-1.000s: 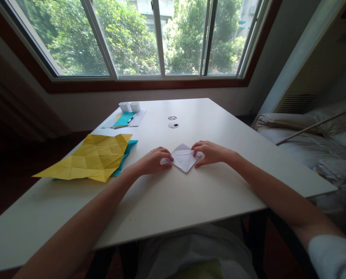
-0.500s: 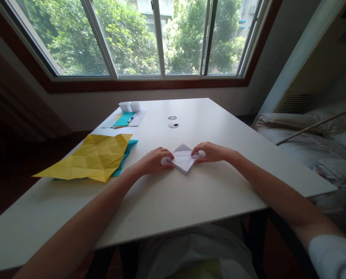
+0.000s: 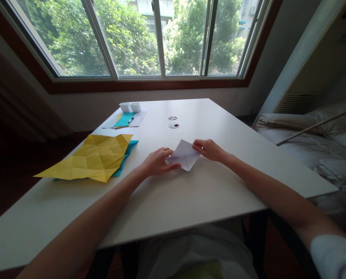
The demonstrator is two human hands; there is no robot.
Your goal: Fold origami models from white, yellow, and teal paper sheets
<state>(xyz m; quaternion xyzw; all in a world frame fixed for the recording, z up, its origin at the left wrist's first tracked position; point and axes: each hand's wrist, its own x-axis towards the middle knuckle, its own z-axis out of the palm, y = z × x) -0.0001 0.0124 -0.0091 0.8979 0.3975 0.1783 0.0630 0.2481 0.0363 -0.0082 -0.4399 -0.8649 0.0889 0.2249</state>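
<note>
A folded white paper, roughly diamond-shaped with a crease line down its lower part, is between my two hands over the white table. My left hand is at its left corner, thumb stretched along the near side and fingers behind the edge. With thumb and fingers pinched, my right hand grips its right corner. The paper looks slightly tilted; how far it is off the table I cannot tell.
To the left, a creased yellow paper sheet lies over a teal sheet. Farther back are small teal paper, a pen and two white paper boxes. Round metal fittings are set in the tabletop.
The paper has been tilted up, and a different face with a crease now shows. My right hand has moved slightly up and away; my left thumb has shifted right along the near side.
</note>
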